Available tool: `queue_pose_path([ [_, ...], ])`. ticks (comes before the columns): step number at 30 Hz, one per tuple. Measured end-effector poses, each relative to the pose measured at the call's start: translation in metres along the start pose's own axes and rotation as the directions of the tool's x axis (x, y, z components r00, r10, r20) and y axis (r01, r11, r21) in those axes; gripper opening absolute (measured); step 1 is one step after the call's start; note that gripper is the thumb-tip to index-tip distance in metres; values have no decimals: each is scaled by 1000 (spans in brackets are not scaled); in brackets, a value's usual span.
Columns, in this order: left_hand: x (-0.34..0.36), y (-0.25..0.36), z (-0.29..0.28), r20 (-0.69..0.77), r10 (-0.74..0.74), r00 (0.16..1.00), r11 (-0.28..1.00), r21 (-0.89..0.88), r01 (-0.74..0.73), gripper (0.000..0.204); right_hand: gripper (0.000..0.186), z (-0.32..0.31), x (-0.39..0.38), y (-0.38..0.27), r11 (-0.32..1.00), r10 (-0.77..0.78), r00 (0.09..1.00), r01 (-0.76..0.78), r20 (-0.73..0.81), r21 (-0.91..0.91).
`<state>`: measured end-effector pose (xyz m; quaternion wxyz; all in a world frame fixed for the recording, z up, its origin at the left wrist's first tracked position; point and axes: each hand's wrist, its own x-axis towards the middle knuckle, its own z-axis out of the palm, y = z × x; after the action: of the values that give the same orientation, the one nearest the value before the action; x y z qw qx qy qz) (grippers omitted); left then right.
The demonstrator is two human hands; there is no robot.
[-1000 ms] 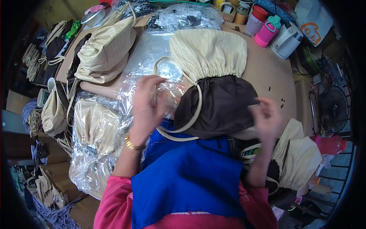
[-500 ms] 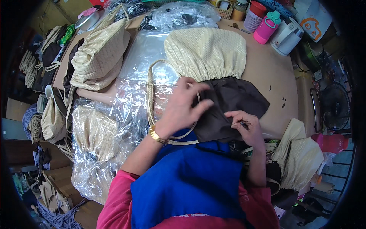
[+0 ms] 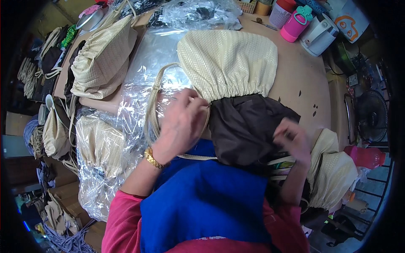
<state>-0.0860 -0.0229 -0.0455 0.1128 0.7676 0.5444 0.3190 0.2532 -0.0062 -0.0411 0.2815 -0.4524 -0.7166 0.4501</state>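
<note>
A cream woven-texture bag point(image 3: 228, 63) with a gathered mouth lies on the table, its dark brown lining point(image 3: 249, 126) pulled out toward me. My left hand point(image 3: 179, 124), fingers bent inward, is at the left edge of the lining beside the bag's cream strap point(image 3: 157, 84); what its fingertips hold is hidden. The strap loops around and under this hand. Over the right side of the lining is my right hand point(image 3: 292, 138), its fingers curled and somewhat blurred. Whatever may be in that hand cannot be made out.
Clear plastic bags point(image 3: 139, 80) cover the table's left, one around a packed cream bag point(image 3: 101, 143). Another cream bag point(image 3: 103, 63) stands far left. A pink bottle point(image 3: 295, 25), a kettle point(image 3: 319, 34) and small scissors-like tool point(image 3: 265, 24) are far right. More cream bags point(image 3: 333, 173) hang at right.
My left hand has moved left and a little down from the lining, its fingers curling in. My right hand has moved right. The lining looks more bunched and the strap has shifted left.
</note>
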Motion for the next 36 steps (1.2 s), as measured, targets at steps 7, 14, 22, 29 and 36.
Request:
queue_pose_path([
  [7, -30, -7, 55, 231, 183, 956, 978, -138, -154, 20, 43, -20, 102, 29, 982, -66, 886, -25, -458, -189],
  [14, -35, -19, 40, 301, 231, 925, 919, -381, -106, 26, 47, -50, 132, 96, 599, -174, 803, -373, -570, -709],
  [22, -48, -28, 27, 181, 283, 942, 879, -442, -179, 36, 26, -25, -2, 37, 769, 237, 944, -328, -231, -548],
  [29, -27, -4, -20, 416, 256, 873, 887, -461, -40, 38, 21, -10, -27, 19, 795, 24, 855, -331, -518, -509],
  [36, 20, 8, 61, 2, 66, 998, 938, -341, -62, 19, 29, -10, 58, 22, 873, -86, 853, -184, -515, -451],
])
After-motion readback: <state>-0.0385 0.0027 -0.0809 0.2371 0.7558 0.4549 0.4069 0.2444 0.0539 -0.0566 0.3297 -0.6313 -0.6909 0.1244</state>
